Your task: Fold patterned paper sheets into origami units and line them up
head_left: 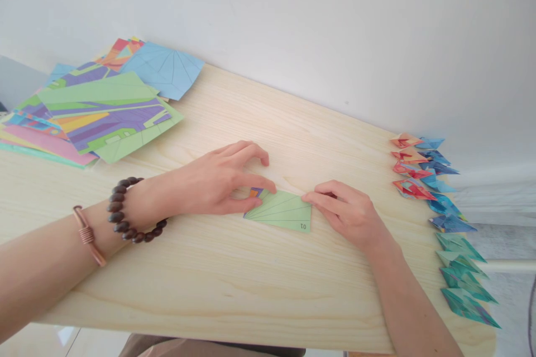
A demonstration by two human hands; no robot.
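Note:
A folded light-green origami paper (285, 212) with printed crease lines lies flat on the wooden table (234, 284), a small coloured corner showing at its left tip. My left hand (221, 181) pinches that left tip between thumb and forefinger. My right hand (347, 212) presses its curled fingertips on the paper's right corner. A dark bead bracelet and a copper band sit on my left wrist.
A loose pile of patterned paper sheets (104, 111) lies at the table's far left. A row of folded paper pieces (439, 217), red, blue and teal, runs along the right edge. A white wall stands behind the table.

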